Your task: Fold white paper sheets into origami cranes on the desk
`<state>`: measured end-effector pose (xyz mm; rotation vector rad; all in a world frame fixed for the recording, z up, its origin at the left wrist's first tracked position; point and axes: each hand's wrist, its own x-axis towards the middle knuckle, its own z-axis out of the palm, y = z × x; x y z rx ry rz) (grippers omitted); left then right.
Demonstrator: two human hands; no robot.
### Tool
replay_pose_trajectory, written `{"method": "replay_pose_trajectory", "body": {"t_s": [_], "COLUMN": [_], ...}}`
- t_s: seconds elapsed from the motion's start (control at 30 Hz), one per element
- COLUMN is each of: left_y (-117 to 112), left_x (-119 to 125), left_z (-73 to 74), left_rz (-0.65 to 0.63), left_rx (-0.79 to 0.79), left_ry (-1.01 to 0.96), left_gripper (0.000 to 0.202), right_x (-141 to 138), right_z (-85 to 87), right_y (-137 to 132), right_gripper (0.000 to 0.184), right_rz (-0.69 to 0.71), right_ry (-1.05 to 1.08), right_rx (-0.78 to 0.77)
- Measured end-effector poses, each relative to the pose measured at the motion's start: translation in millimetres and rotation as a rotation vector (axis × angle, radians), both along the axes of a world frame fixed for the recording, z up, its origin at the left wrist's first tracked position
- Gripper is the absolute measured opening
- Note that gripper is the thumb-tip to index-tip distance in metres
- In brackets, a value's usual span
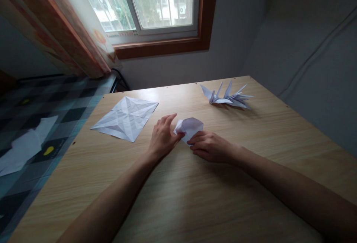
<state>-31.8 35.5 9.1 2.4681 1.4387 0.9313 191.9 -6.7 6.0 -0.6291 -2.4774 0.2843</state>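
Head view: left fingers (166, 121) touch and right fingers (198, 139) hold folded paper (193, 125).

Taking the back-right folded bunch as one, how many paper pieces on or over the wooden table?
3: creased sheet at left, folded paper between left hand and right hand, folded bunch at back right. Hands may hide more.

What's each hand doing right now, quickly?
Left hand: partly open, thumb against the folded paper, fingers spread.
Right hand: closed, fingers holding the folded paper by its near right edge.
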Motion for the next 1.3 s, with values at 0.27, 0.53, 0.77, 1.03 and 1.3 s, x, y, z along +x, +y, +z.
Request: {"method": "replay_pose_trajectory", "body": {"t_s": [0.27, 0.53, 0.77, 1.03, 1.3], "left_y": [9.6, 17.1, 14.5, -4.5, -4.7], "left_x": [-6.0, -17.5, -6.9, -2.4, 2.1], "left_z": [-3.2, -9.8, -5.0, 5.9, 3.6], "left_rz": [-0.124, -0.306, -0.036, -0.304, 0.03], "left_rx": [-0.184, -0.377, -0.14, 0.086, -0.096], "left_ry": [-0.26, -0.368, -0.011, -0.141, -0.311], "left_gripper": [0.052, 0.057, 0.051, 0.01, 0.019], "right_x": [-0.4, 1.3, 0.1, -1.1, -3.2], "right_z": [0.3, -1.6, -0.2, 1.8, 3.6], "right_y": [-0.2, -0.6, -0.8, -3.5, -5.6], "right_gripper": [0.015, 0.014, 0.012, 0.008, 0.005], "right_rz": [0.036, 0.072, 0.056, 0.032, 0.056], "right_ry": [0.072, 0.137, 0.134, 0.082, 0.015], "right_rx": [-0.069, -0.17, -0.159, -0.132, -0.138]}}
